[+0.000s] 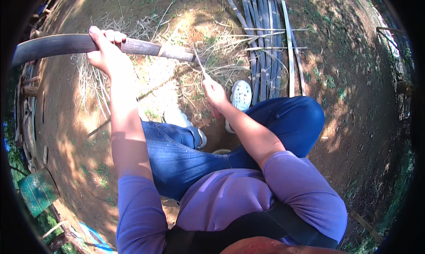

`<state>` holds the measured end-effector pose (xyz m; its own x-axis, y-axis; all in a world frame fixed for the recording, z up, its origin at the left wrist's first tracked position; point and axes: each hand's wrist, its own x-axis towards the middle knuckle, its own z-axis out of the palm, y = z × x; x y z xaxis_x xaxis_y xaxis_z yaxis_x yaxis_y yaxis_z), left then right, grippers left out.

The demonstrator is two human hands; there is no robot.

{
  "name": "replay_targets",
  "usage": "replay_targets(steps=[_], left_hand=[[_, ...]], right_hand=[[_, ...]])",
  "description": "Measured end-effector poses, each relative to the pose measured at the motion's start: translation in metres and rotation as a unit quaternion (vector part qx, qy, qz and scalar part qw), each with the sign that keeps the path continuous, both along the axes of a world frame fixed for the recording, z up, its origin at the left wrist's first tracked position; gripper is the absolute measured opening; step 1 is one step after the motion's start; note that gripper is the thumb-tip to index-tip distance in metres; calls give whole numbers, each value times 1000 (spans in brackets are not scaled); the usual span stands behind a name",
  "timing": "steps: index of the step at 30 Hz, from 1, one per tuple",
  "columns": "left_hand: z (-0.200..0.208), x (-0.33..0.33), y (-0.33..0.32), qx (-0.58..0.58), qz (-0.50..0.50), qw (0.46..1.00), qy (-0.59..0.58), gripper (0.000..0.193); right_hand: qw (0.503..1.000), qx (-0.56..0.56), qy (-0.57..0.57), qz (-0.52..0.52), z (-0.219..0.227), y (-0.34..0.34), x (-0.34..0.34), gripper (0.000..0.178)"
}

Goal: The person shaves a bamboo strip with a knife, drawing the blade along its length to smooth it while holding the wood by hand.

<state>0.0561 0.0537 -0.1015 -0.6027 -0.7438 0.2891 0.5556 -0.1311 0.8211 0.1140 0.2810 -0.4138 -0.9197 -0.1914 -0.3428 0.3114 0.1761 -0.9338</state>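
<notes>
My left hand [106, 50] is closed round a long dark bamboo strip [141, 47] and holds it up across the front of me. One end runs off to the left rim; the other, paler past a joint, points right. In my right hand [214, 94] is a knife [201, 66], its thin blade slanting up and left. The blade lies against or just beside the strip's right end; contact is hard to tell. Most of the knife's handle is hidden by my fingers.
Several dark split bamboo strips [265, 46] lie in a bundle ahead on the right, with pale thin slats across them. Curly shavings [221, 55] litter the sunlit ground around my white shoes [241, 94]. A green container [38, 191] stands at the left, near stacked wood.
</notes>
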Motion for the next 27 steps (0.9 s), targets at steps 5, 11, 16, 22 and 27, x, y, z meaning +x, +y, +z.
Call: replay_targets(steps=[5, 11, 16, 22, 27], left_hand=[[2, 2, -7, 11, 32, 999, -25, 39], [-2, 3, -1, 2, 13, 1000, -3, 40], [-6, 1, -14, 8, 20, 1000, -4, 39], [-10, -1, -14, 24, 16, 1000, 0, 38], [-10, -4, -25, 29, 31, 999, 16, 40]], right_hand=[[995, -62, 44, 71, 41, -38, -14, 43], [987, 69, -148, 0, -38, 32, -16, 48], [993, -103, -56, 22, 35, -18, -15, 29], [991, -125, -3, 41, 29, -22, -5, 38], [993, -74, -53, 73, 12, -15, -29, 31]])
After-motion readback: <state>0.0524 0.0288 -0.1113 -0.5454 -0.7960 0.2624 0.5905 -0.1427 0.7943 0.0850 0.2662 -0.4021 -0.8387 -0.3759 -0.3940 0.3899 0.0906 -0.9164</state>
